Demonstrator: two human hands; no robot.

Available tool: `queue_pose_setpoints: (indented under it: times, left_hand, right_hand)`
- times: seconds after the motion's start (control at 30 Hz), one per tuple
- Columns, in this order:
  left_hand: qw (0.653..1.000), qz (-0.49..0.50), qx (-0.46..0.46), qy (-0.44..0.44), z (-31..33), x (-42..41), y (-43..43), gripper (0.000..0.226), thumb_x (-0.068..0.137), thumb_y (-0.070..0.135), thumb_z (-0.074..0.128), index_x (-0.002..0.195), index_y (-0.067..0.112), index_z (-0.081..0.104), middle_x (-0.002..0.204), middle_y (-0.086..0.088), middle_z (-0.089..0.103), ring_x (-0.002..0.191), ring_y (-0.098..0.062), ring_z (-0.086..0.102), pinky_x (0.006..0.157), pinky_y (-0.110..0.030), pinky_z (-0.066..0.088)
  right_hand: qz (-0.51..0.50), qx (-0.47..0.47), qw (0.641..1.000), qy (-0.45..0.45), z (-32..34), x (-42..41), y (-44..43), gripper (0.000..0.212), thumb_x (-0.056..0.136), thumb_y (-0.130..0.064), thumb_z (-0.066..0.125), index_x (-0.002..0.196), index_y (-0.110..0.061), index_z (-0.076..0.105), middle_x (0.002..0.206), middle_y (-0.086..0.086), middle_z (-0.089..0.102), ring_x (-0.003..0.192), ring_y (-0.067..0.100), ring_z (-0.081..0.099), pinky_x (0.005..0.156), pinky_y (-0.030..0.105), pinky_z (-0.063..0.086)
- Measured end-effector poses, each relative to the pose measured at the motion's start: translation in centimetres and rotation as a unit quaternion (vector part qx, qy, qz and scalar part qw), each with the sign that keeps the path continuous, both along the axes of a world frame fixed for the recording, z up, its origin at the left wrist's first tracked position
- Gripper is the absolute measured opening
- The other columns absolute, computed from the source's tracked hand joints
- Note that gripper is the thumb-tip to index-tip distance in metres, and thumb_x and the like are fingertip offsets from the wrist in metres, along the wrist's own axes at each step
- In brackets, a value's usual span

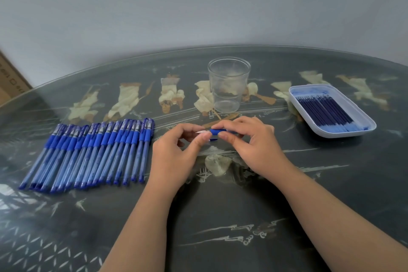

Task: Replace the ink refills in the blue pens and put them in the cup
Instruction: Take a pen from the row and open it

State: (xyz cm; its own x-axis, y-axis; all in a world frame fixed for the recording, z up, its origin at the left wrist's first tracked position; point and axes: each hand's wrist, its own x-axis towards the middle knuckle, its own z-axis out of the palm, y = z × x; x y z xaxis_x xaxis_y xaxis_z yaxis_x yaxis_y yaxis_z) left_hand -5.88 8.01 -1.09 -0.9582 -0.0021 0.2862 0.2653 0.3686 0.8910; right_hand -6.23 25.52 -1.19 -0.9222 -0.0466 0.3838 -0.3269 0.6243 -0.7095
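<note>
- 2 bare forearms reach in from 6 o'clock over the dark glass-topped table (pixel 220 216) with pale inlaid figures, and the hands meet near its centre.
- the left hand (pixel 176 150) pinches the pale pointed tip of a blue plastic pen with a rubber grip (pixel 217 132) between thumb and forefinger. the right hand (pixel 249 141) is curled round the blue grip, and the barrel runs toward 3 o'clock, mostly hidden under its fingers.
- this looks like the tip being unscrewed. i judge it goes best if the right hand holds the grip steady and only the left hand turns.
- hold the pen level and low over the table, since the small cone could slip loose and roll on the glass.
- the dark blue refills (pixel 326 108) lie side by side in the white oblong plastic tray (pixel 331 135) at 2 o'clock, an easy reach for the right hand once the old refill is out.
- the clear plastic cup (pixel 228 86) stands at 12 o'clock, just beyond the hands, with no pens in it.
- the row of translucent blue pens (pixel 92 152) lies at 9 o'clock, packed side by side, so most of the task seems to lie ahead.
</note>
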Motion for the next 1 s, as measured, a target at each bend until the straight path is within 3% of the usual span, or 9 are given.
queue_pose_setpoints:
  times: [0.1,0.2,0.27,0.37,0.43,0.57,0.73,0.9,1.0]
  left_hand:
    - [1.0,-0.015,0.006,-0.014,-0.06,-0.05,-0.26,0.042,0.073,0.038,0.077,0.113,0.031,0.065,0.09,0.013,0.07,0.086,0.0,0.062,0.076,-0.016,0.047]
    - [1.0,-0.019,0.019,0.0,-0.32,-0.34,-0.37,0.019,0.081,0.022,0.076,0.099,0.026,0.069,0.083,0.01,0.07,0.079,-0.009,0.063,0.075,-0.026,0.049]
    - [0.999,-0.005,0.031,-0.01,-0.33,-0.36,-0.21,0.012,0.08,0.033,0.074,0.089,0.026,0.071,0.077,0.007,0.07,0.073,-0.011,0.063,0.07,-0.023,0.049]
    - [0.998,-0.006,0.055,-0.038,-0.14,-0.12,-0.15,0.035,0.068,0.046,0.074,0.098,0.028,0.07,0.084,0.01,0.073,0.078,-0.006,0.066,0.073,-0.022,0.051]
    - [0.997,-0.021,0.057,-0.042,-0.19,-0.11,-0.37,0.044,0.07,0.039,0.079,0.111,0.029,0.067,0.093,0.01,0.073,0.089,-0.01,0.067,0.081,-0.03,0.053]
    - [0.998,-0.019,0.063,-0.021,-0.3,-0.32,-0.56,0.016,0.081,0.019,0.076,0.096,0.023,0.072,0.086,0.002,0.073,0.082,-0.024,0.067,0.081,-0.045,0.055]
    - [0.998,0.012,0.055,-0.028,-0.09,-0.13,-0.14,0.011,0.081,0.032,0.071,0.085,0.022,0.071,0.075,0.003,0.072,0.07,-0.012,0.065,0.066,-0.018,0.051]
    - [0.998,0.032,0.037,-0.026,0.11,0.0,0.13,0.014,0.086,0.032,0.069,0.084,0.018,0.07,0.07,0.007,0.069,0.06,0.002,0.057,0.059,-0.01,0.044]
    - [0.999,0.045,0.009,-0.019,0.13,0.05,0.19,0.024,0.088,0.037,0.065,0.078,0.016,0.067,0.065,0.005,0.066,0.054,0.002,0.052,0.055,-0.01,0.04]
  right_hand:
    - [0.002,-0.004,1.0,0.005,-0.02,-0.01,0.0,0.027,0.091,-0.034,0.066,0.096,-0.061,0.064,0.089,-0.02,0.064,0.093,0.004,0.053,0.098,0.048,0.03]
    - [0.005,-0.007,1.0,0.0,0.12,0.05,-0.04,0.033,0.091,-0.033,0.067,0.088,-0.065,0.06,0.087,-0.018,0.065,0.093,0.005,0.053,0.099,0.045,0.027]
    - [0.006,-0.002,1.0,-0.002,0.17,0.07,-0.05,0.032,0.091,-0.033,0.066,0.087,-0.064,0.062,0.086,-0.017,0.065,0.093,0.006,0.053,0.098,0.046,0.028]
    - [0.001,0.001,1.0,-0.001,0.07,0.01,-0.05,0.03,0.092,-0.034,0.066,0.102,-0.062,0.06,0.087,-0.018,0.065,0.094,0.006,0.053,0.097,0.049,0.031]
    - [-0.001,0.001,1.0,0.003,0.03,-0.03,-0.04,0.029,0.092,-0.034,0.066,0.102,-0.061,0.06,0.088,-0.018,0.065,0.093,0.005,0.054,0.097,0.049,0.031]
    - [0.007,-0.004,1.0,-0.002,0.09,-0.04,0.0,0.032,0.091,-0.033,0.066,0.09,-0.064,0.061,0.087,-0.017,0.064,0.093,0.004,0.053,0.098,0.044,0.027]
    - [0.01,-0.007,1.0,-0.002,0.08,0.01,0.02,0.029,0.091,-0.033,0.066,0.093,-0.062,0.062,0.088,-0.016,0.066,0.093,0.004,0.053,0.098,0.047,0.029]
    - [0.008,-0.008,1.0,0.003,-0.09,-0.07,0.0,0.021,0.091,-0.033,0.066,0.098,-0.053,0.069,0.088,-0.015,0.067,0.093,0.005,0.053,0.097,0.047,0.03]
    - [0.007,-0.003,1.0,0.011,-0.26,-0.01,-0.04,0.021,0.091,-0.033,0.067,0.099,-0.052,0.069,0.087,-0.016,0.067,0.093,0.004,0.053,0.097,0.041,0.026]
